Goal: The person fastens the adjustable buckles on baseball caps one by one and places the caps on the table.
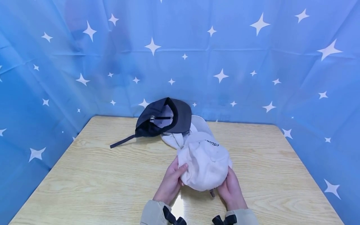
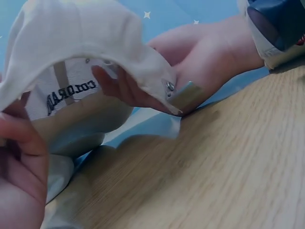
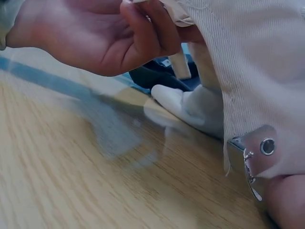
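Observation:
A white baseball cap [image 1: 206, 167] with dark lettering is held by both hands over the near part of the table, its brim pointing away. My left hand [image 1: 170, 181] grips its left edge, thumb on the outside and fingers under the rim. At the right edge my right hand [image 1: 231, 189] holds the cap, its fingers reaching inside the opening in the left wrist view. A metal buckle [image 3: 250, 167] hangs from the back of the cap beside the right hand. The lettering also shows inside the crown [image 2: 71, 93].
Just beyond lies another light cap [image 1: 172, 139], partly covered by the held one. A black cap [image 1: 184, 117] rests on its side overlapping that cap, its strap [image 1: 122, 141] stretched left over the wooden table [image 1: 92, 175]. A blue star-patterned curtain [image 1: 180, 68] stands behind the table.

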`<state>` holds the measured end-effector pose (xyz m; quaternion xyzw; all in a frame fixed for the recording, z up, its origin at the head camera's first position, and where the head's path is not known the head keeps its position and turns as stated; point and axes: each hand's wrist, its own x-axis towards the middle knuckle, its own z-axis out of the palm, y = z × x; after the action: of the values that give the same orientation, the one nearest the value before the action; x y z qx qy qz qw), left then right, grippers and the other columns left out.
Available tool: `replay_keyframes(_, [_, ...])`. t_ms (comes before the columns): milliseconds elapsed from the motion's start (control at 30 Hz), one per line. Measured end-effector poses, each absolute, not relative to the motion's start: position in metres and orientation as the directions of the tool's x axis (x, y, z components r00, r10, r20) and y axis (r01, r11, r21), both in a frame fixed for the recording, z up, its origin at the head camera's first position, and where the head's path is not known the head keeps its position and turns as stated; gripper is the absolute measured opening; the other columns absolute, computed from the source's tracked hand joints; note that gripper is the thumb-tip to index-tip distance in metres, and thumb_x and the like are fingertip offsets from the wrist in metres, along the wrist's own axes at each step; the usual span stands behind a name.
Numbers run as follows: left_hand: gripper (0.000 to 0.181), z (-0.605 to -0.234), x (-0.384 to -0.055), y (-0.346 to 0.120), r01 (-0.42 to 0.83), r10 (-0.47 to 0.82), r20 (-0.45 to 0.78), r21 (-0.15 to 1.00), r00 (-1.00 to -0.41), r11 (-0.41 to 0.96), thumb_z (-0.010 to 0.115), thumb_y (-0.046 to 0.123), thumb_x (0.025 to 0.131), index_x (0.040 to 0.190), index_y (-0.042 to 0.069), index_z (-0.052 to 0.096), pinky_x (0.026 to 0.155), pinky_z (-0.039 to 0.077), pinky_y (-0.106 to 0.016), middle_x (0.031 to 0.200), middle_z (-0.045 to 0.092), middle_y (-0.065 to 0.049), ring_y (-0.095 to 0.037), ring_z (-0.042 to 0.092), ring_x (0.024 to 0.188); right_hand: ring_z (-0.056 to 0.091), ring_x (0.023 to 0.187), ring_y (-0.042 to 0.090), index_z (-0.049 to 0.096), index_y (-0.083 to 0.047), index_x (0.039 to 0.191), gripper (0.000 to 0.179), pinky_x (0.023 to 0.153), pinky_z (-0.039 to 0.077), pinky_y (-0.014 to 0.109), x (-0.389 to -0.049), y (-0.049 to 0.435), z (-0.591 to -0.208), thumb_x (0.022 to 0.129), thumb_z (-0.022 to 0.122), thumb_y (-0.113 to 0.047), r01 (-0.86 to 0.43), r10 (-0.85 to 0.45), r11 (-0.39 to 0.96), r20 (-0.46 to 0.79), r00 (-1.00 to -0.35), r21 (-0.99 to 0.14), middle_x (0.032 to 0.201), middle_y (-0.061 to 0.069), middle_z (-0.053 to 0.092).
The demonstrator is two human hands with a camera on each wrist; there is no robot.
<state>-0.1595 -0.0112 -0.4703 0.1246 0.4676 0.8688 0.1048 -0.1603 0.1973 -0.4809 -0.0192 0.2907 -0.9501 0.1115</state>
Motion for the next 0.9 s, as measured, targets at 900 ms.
replay_keyframes(900, [0.053, -0.467, -0.163, -0.02, -0.005, 0.083, 0.059, 0.783, -0.995, -0.622, 0.054, 0.018, 0.089, 0.136, 0.021, 0.03, 0.054, 0.046, -0.023, 0.106, 0.052, -0.008, -0.015, 0.055, 0.075, 0.05, 0.098, 0.012, 0.047, -0.014, 0.122, 0.037, 0.087, 0.038, 0.026, -0.153, 0.194, -0.473, 0.1, 0.02, -0.027, 0.162, -0.342, -0.695, 0.124, -0.931, -0.7, 0.108, -0.001, 0.053])
